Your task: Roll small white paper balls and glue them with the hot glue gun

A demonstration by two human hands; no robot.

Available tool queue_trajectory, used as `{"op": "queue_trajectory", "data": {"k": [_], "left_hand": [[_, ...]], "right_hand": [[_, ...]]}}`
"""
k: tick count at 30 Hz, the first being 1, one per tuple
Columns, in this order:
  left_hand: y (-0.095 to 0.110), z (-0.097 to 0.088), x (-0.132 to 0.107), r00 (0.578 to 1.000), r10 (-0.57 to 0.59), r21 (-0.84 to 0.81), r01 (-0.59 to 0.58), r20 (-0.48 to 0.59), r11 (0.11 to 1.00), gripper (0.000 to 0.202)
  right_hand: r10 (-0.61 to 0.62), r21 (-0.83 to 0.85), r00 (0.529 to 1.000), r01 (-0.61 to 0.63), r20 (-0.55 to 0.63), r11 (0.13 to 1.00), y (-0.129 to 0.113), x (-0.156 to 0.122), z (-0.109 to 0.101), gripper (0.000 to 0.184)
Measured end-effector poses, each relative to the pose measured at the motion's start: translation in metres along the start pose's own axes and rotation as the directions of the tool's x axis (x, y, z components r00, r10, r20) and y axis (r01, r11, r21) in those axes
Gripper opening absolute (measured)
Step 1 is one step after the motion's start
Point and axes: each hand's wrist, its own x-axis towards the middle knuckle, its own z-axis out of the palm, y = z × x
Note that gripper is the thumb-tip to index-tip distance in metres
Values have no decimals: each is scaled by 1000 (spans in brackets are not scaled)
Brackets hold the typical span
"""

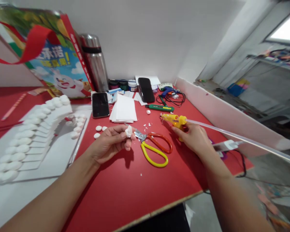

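My left hand (111, 141) is closed in a pinch on a small white foam piece (129, 131), held palm up above the red table (125, 190). My right hand (193, 137) is wrapped round a yellow glue gun (176, 120) that points left, with a long clear glue stick (232, 135) running out of its back to the right. Scissors (154, 148) with one red and one yellow handle lie on the table between the two hands. A white foam model (36, 135) edged with rows of white foam discs rests on a white board at the left.
At the back stand a steel flask (94, 62), a colourful bag (45, 54), two black phones (100, 104) (146, 89), a stack of white sheets (123, 111), a green cutter (159, 108), paint jars and tangled cables. Loose foam discs (98, 129) lie nearby. The table edge runs front right.
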Motion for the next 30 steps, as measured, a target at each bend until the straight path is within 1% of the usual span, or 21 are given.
{"op": "queue_trajectory", "data": {"k": [2, 3, 4, 7, 9, 11, 12, 13, 14, 15, 17, 19, 21, 25, 28, 30], "left_hand": [[1, 0, 0, 1000, -5, -15, 5, 27, 1000, 22], [1, 1, -1, 999, -6, -20, 7, 32, 1000, 23], [1, 1, 0, 1000, -6, -24, 7, 29, 1000, 23], [1, 2, 1, 1000, -3, -28, 3, -3, 1000, 24], [1, 1, 2, 1000, 8, -32, -9, -22, 999, 25], [1, 1, 2, 999, 23, -34, -25, -40, 999, 26], [0, 1, 3, 998, 29, -28, -30, -47, 999, 25], [0, 1, 3, 998, 33, -17, -34, -54, 999, 22], [0, 1, 3, 998, 35, -2, -35, -59, 999, 20], [0, 1, 3, 997, 39, 12, -38, -61, 999, 17], [-1, 2, 3, 997, 49, 32, -47, -64, 998, 15], [-1, 3, 2, 996, 57, 33, -55, -69, 998, 17], [-1, 3, 2, 996, 57, 36, -55, -67, 998, 19], [-2, 4, 3, 997, 50, 64, -47, -58, 997, 19], [-2, 4, 3, 997, 39, 98, -33, -66, 995, 19], [-2, 4, 3, 998, 31, 120, -23, -60, 993, 19]], "right_hand": [[13, 61, 999, -15, 37, 998, 1, 4, 4, 40], [6, 104, 999, -9, 35, 995, 2, 5, 6, 40], [-3, 150, 1000, 0, 21, 989, 2, 5, 8, 37], [1, 317, 996, 26, -86, 948, 3, 0, 13, 26], [-2, 488, 991, 66, -131, 870, 3, -7, 13, 26], [-36, 675, 992, 107, -119, 730, -1, -18, 8, 28], [-58, 741, 995, 102, -86, 663, -3, -25, 4, 29], [-74, 789, 995, 98, -67, 606, -6, -32, -1, 26], [-82, 817, 995, 96, -59, 569, -10, -39, -5, 22], [-105, 826, 993, 98, -47, 555, -14, -46, -10, 20], [-187, 814, 982, 118, -12, 568, -21, -58, -18, 19], [-289, 775, 957, 186, -5, 604, -29, -67, -23, 19], [-362, 718, 932, 260, -11, 645, -34, -74, -24, 19], [-423, 639, 906, 317, 14, 701, -40, -79, -21, 22], [-452, 605, 891, 333, 50, 724, -42, -78, -19, 26], [-467, 587, 883, 351, 52, 729, -44, -78, -20, 24]]}}
